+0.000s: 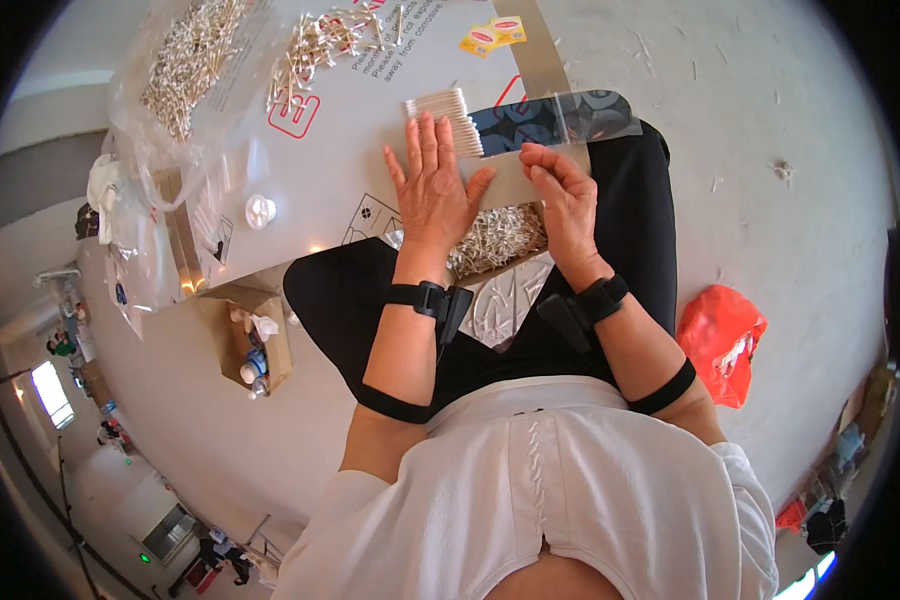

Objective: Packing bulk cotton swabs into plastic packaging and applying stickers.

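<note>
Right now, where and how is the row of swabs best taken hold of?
Probably across the row, pinching its far and near edges from above: it lies flat, sticks side by side and running roughly left to right. The far edge is exposed; the left hand covers part of the near side.

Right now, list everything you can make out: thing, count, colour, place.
work surface: one, silver, upper centre
swab row: one, white, on its right part
dark strip: one, blackish, right of the row
loose swab pile: one, white, top
clear bag: one, transparent, upper left
labels: two, mostly yellow, top
round container: one, white, surface's left
swab box: one, brown, picture centre
carton: one, brown, floor left, bottles inside
red bag: one, red, floor right
stray swabs: several, white, floor, upper right
shirt: one, white, bottom
trousers: one pair, black, centre
straps: four, black, both forearms
left grip: one, bare, partly over swab row
right grip: one, bare, by dark strip
</note>
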